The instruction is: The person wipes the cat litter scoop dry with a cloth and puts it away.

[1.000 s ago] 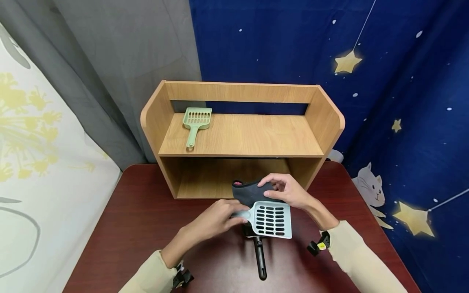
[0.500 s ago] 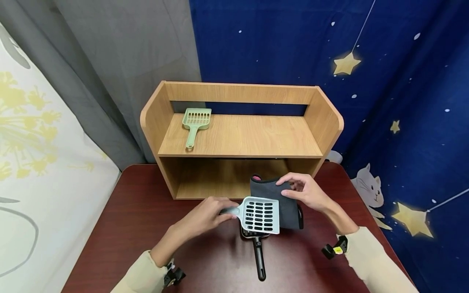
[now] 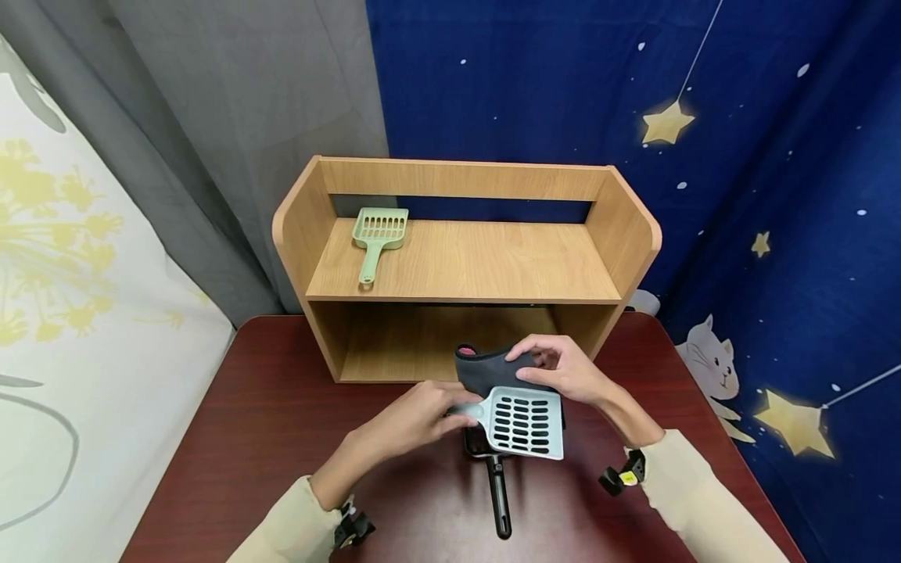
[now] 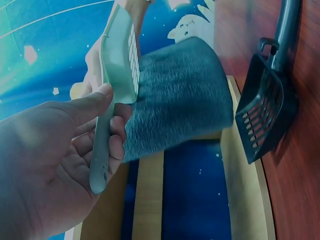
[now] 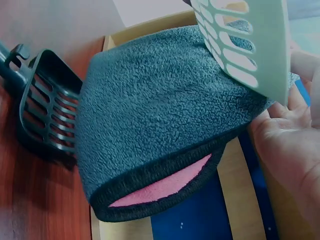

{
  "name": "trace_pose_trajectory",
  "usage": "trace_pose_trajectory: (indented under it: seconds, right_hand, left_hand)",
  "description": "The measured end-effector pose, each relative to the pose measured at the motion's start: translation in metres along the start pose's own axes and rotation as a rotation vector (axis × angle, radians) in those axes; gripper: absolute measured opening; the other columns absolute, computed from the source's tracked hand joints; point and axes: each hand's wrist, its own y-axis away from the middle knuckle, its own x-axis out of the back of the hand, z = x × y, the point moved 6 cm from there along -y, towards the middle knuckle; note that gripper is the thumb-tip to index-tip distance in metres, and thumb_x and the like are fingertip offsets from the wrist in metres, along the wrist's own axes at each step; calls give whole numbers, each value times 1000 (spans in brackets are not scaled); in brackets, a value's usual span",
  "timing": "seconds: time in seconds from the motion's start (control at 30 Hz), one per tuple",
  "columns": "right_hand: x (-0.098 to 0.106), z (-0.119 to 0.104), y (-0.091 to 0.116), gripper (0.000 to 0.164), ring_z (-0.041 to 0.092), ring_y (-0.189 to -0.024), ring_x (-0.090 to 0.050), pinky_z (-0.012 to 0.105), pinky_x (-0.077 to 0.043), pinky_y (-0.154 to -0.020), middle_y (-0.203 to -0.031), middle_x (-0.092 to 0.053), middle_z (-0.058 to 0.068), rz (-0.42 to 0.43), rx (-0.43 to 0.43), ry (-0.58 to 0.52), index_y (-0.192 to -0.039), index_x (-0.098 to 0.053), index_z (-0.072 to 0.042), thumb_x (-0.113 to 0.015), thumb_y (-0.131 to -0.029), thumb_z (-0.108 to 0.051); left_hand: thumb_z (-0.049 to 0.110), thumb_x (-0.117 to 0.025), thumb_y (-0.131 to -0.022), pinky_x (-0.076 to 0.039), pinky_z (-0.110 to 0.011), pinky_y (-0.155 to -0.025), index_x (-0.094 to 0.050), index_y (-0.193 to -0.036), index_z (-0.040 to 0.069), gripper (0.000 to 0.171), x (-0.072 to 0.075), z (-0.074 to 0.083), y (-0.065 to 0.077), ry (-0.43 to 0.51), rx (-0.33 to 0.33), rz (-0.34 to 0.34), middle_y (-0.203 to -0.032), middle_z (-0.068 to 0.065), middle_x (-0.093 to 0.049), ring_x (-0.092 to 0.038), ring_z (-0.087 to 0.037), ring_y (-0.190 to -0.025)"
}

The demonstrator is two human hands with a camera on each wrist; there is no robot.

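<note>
A pale grey-blue litter scoop (image 3: 489, 412) is held by its handle in my left hand (image 3: 425, 416), thumb on one side and fingers curled on the other in the left wrist view. Behind the slotted blade hangs a dark grey fleecy cloth (image 3: 486, 374) with black edging and a pink inside (image 5: 165, 187). My right hand (image 3: 563, 369) grips its upper right part between thumb and fingers; in the right wrist view the scoop blade lies against the cloth and partly covers those fingers. On the table below, a black litter scoop (image 3: 500, 500) lies with its blade mostly hidden.
A two-tier wooden shelf (image 3: 464, 262) stands behind the hands on the dark red table (image 3: 281, 453). A light green litter scoop (image 3: 379, 242) lies on its upper board at the left. Grey and starry blue curtains (image 3: 507, 86) hang behind.
Scoop and cloth first moved apart, scoop left and cloth right, then came back together, the cloth again mostly behind the blade. Both hands kept their hold. The black scoop stayed put.
</note>
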Motion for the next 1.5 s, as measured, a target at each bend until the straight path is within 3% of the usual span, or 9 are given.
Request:
trace_pose_trajectory:
  seconds: [0.23,0.43,0.67,0.97,1.23,1.5]
  right_hand:
    - [0,-2,3,25,10,-70,-59,25,-50,-62,-104,-74,2,-24,-6,19,-114,-76,-4,-74,-93,7]
    - [15,-2,13,26,12,-75,-58,27,-50,-66,-108,-74,0,-20,-41,92,-114,-78,-11,-75,-93,5]
    - [29,-2,19,27,13,-81,-56,27,-49,-67,-110,-74,1,18,-46,115,-114,-77,-10,-75,-92,6]
    - [12,2,8,26,11,-73,-63,26,-53,-65,-106,-75,0,-10,-37,40,-115,-76,-7,-75,-93,7]
    - [1,0,-1,25,8,-75,-58,23,-48,-63,-107,-73,-1,8,19,6,-116,-74,-1,-72,-94,10]
    - [8,2,9,24,10,-76,-63,24,-53,-67,-106,-73,3,-11,-42,-6,-118,-73,-1,-71,-96,7]
  left_hand:
    - [22,-73,-101,-56,-27,-88,-77,-124,9,26,1,-3,4,-9,28,3,-111,1,-75,-67,-4,-97]
    - [20,-71,-103,-58,-32,-90,-75,-128,5,30,9,-12,16,-11,48,25,-112,-2,-77,-70,-8,-101]
    - [17,-72,-102,-59,-35,-93,-76,-126,4,28,16,-16,20,-6,46,53,-115,-4,-77,-72,-14,-107]
    - [19,-72,-102,-57,-30,-87,-76,-127,5,28,7,-10,14,-3,36,35,-109,-1,-76,-68,-6,-96]
    - [19,-73,-102,-57,-29,-88,-76,-126,6,28,3,-3,5,12,24,39,-114,-2,-76,-68,-6,-99]
    - [19,-74,-101,-58,-30,-86,-77,-123,6,26,6,-8,12,-14,18,65,-107,0,-76,-68,-6,-94]
